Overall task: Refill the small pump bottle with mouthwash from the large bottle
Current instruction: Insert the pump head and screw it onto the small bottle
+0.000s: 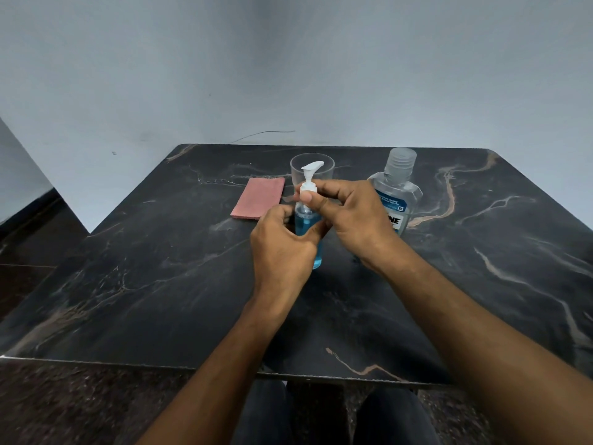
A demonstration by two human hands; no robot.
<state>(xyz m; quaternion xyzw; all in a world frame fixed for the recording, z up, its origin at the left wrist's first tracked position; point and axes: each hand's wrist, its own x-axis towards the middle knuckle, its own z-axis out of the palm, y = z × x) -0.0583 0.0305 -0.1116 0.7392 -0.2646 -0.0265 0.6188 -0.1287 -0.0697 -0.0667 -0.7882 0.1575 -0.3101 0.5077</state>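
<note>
Left hand was wrapped round the body of the small pump bottle, fingers curled behind it and thumb across the front — that pinned it upright on the marble-pattern table so it couldn't spin or tip. Right hand came in from the side, thumb and forefinger pinching the white collar of the pump head, other fingers loosely curled and holding nothing. My read: one hand fixed the bottle, the other turned the collar. Couldn't tell from this view which way — on or off.

Bottle sat near the middle of the table, base on the surface, just in front of the clear plastic cup and just left of the large mouthwash bottle. Clear body, blue liquid showing from the base up to about the shoulder — looked mostly full, though my fingers hid part of the level. White nozzle pointed up and to the right, in line with the cup behind it.

Large bottle stood upright with its clear ribbed cap on, blue label facing me, only a little blue visible low down. The upper part looked empty. Judging by that, the pour was probably done and this was the closing step, but I wouldn't swear to it.

Pink folded cloth lay flat to the left of the cup, within reach for drips.
</note>
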